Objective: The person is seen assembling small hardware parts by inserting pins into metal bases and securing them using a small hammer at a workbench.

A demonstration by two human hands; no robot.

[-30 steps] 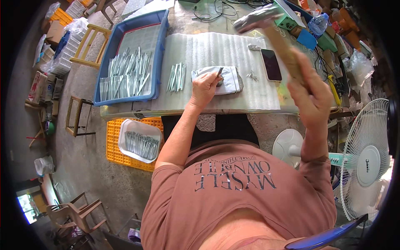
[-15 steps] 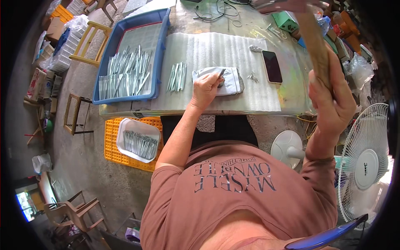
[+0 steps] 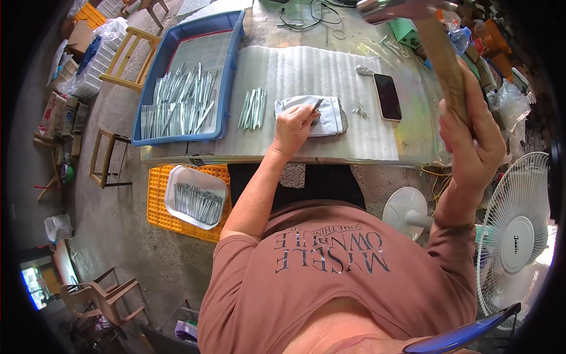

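My right hand (image 3: 474, 121) is wrapped round the wooden handle of a hammer (image 3: 443, 59), which is raised high at the right, its head close to the top edge of the view. On the table my left hand (image 3: 293, 127) is closed round a short dark metal rod (image 3: 317, 105), whose upper end sticks out past the fingers. Beneath that hand lies a white wrapped pad (image 3: 330, 121) on a grey block; the rod's lower end is hidden. A small bunch of silver metal strips (image 3: 253, 109) lies to the left of the hand, and a few small metal bits (image 3: 360, 111) to its right.
A blue tray (image 3: 234, 65) with many metal strips stands at the table's left. A phone (image 3: 387, 97) rests on the foam sheet (image 3: 354, 141). Below the table edge, a white tub (image 3: 171, 197) of metal pieces sits on a yellow crate (image 3: 155, 203). A fan (image 3: 517, 236) stands at right.
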